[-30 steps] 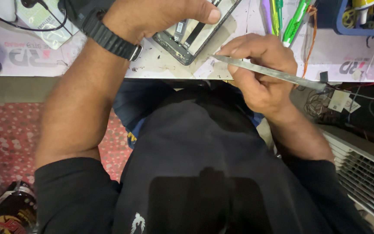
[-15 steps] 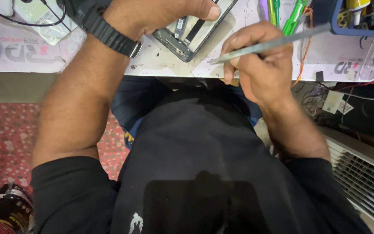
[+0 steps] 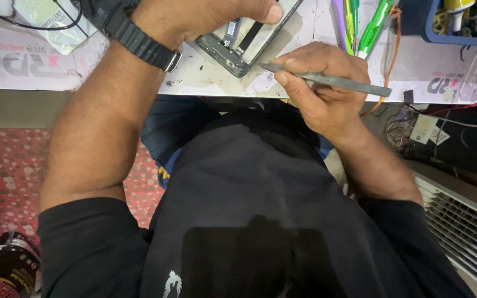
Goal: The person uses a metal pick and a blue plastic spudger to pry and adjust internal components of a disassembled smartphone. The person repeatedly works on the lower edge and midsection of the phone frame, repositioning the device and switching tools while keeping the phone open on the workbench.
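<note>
Repair workbench, opened phone [image 3: 244,38], metal pry tool [image 3: 332,81], loose wires [image 3: 409,129]

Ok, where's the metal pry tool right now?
In the head view, upper right of centre: the right hand grips the metal pry tool, its tip beside the opened phone under the left hand.

Black short-sleeved shirt [image 3: 260,198] with a small white emblem near the hem, bare forearms, black wristwatch [image 3: 139,41] behind the left hand's [image 3: 194,16] fingers, possibly blue trousers.

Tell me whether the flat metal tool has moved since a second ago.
Yes. The flat metal tool in the right hand has swung, its tip now nearer the opened phone.
</note>
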`<action>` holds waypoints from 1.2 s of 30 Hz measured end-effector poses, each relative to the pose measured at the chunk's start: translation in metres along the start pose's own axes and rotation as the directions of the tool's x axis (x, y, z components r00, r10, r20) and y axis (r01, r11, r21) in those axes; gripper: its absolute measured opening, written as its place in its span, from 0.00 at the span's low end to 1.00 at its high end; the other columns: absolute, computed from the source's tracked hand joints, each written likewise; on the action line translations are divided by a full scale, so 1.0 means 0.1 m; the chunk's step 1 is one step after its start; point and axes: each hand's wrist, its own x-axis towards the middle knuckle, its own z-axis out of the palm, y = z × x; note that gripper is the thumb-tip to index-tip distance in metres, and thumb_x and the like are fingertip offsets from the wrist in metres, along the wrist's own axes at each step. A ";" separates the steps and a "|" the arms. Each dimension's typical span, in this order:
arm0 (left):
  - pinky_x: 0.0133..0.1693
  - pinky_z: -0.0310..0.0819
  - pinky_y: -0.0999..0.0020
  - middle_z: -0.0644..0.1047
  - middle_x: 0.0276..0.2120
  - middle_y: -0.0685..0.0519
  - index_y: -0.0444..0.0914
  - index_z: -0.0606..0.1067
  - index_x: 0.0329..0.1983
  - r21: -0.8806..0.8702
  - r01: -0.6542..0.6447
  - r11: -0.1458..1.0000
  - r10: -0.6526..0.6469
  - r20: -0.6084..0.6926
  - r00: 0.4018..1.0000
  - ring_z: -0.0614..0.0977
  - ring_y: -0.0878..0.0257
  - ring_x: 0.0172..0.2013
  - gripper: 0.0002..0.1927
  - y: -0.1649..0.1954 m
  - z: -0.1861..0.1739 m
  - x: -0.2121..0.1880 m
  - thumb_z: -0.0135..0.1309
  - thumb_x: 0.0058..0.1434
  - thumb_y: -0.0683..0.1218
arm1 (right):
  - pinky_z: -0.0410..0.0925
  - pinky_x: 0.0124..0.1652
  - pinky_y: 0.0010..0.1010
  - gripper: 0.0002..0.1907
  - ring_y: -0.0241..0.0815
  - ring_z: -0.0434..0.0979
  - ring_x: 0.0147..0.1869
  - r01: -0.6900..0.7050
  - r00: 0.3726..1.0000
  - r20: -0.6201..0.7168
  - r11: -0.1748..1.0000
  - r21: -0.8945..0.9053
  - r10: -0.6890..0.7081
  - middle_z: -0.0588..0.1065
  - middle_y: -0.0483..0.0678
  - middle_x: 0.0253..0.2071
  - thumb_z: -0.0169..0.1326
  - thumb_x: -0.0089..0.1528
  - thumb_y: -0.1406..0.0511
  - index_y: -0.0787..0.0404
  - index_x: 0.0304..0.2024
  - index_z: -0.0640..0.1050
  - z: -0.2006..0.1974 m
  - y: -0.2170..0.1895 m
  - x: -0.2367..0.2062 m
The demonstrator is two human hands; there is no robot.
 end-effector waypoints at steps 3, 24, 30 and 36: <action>0.33 0.77 0.73 0.80 0.30 0.60 0.39 0.81 0.38 0.008 -0.013 1.000 0.013 0.007 1.000 0.80 0.72 0.29 0.12 -0.02 0.00 0.00 0.67 0.67 0.52 | 0.74 0.38 0.23 0.08 0.40 0.84 0.42 0.017 1.000 0.006 1.000 0.000 -0.017 0.81 0.56 0.45 0.62 0.69 0.77 0.66 0.48 0.76 0.00 0.00 0.01; 0.28 0.76 0.71 0.79 0.26 0.59 0.39 0.80 0.36 0.190 0.017 0.982 -0.016 -0.007 1.000 0.80 0.70 0.25 0.14 0.15 0.03 0.02 0.64 0.62 0.54 | 0.75 0.33 0.21 0.05 0.37 0.84 0.37 0.024 1.000 0.009 0.994 0.106 -0.025 0.81 0.54 0.41 0.59 0.70 0.78 0.69 0.46 0.77 -0.05 0.11 0.20; 0.27 0.73 0.68 0.78 0.23 0.57 0.38 0.81 0.36 0.338 0.141 0.931 -0.140 -0.027 0.990 0.78 0.67 0.23 0.16 0.17 0.04 0.02 0.65 0.62 0.56 | 0.73 0.37 0.22 0.07 0.36 0.83 0.40 -0.051 0.998 0.041 0.998 -0.047 0.053 0.82 0.54 0.41 0.62 0.71 0.75 0.67 0.46 0.76 -0.04 0.01 0.13; 0.29 0.76 0.69 0.80 0.27 0.58 0.38 0.82 0.40 0.239 0.022 0.971 -0.018 -0.020 1.000 0.80 0.69 0.26 0.15 -0.03 0.04 0.03 0.64 0.66 0.55 | 0.72 0.38 0.22 0.06 0.35 0.82 0.41 -0.091 0.996 0.000 0.996 0.026 0.091 0.81 0.53 0.43 0.61 0.71 0.77 0.70 0.47 0.76 -0.07 0.08 0.09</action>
